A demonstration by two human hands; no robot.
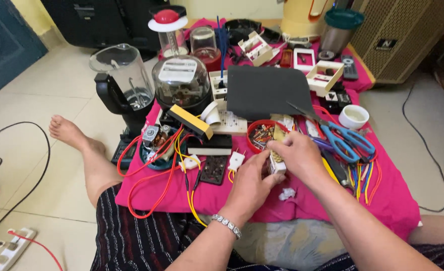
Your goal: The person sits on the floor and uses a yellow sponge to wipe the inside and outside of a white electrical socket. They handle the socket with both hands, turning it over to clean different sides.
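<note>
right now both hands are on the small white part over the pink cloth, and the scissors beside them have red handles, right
Not quite: the scissors have blue handles, as the head view shows. Both the left hand and right hand are on the small white part over the pink cloth.

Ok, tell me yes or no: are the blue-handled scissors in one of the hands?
No: the blue-handled scissors lie on the pink cloth, right of both hands, which hold a small white part.

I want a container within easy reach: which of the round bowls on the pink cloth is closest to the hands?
The red bowl of small parts, just above the right hand. The white bowl sits farther off, beyond the blue-handled scissors.
</note>
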